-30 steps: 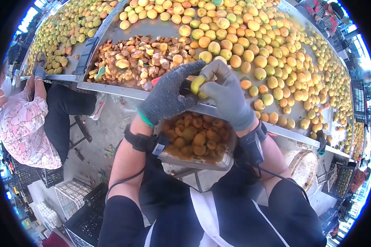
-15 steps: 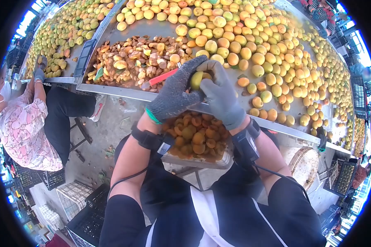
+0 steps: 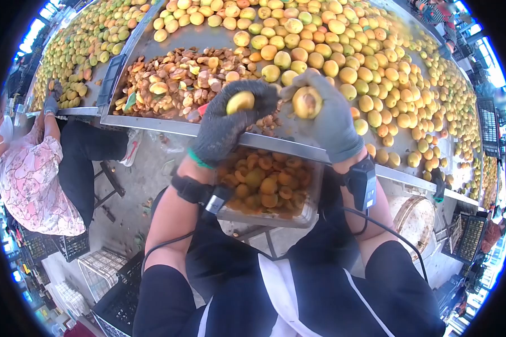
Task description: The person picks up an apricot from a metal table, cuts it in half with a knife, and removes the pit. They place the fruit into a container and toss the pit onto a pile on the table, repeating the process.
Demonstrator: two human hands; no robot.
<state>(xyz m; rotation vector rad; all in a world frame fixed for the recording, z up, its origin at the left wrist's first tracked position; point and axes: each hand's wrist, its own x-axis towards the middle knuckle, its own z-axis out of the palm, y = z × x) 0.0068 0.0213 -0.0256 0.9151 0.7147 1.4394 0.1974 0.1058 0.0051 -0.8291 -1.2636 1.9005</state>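
Note:
My left hand (image 3: 230, 118), in a dark grey knitted glove, is closed around a yellow apricot half (image 3: 240, 103). Across from it, my right hand (image 3: 333, 115) in a lighter grey glove grips another apricot half (image 3: 307, 102), its cut face turned up with the brown pit showing. A small gap lies between the two hands, over the table's front edge. Behind the left hand, a bit of red handle (image 3: 203, 109) shows, the rest hidden. Below the hands, a clear plastic tub (image 3: 306, 216) holds many apricot halves (image 3: 269, 186).
Pits and scraps (image 3: 171, 78) are heaped on the metal table (image 3: 152, 122) at left. Whole apricots (image 3: 371, 73) cover its back and right. A blue crate-like divider (image 3: 111, 78) stands left. A person in a pink patterned top (image 3: 39, 180) sits at left. A round bucket (image 3: 415, 219) stands right.
My hands, together around one apricot before, have moved apart. The fruit is now split, one half in each hand, with the pit in the right one.

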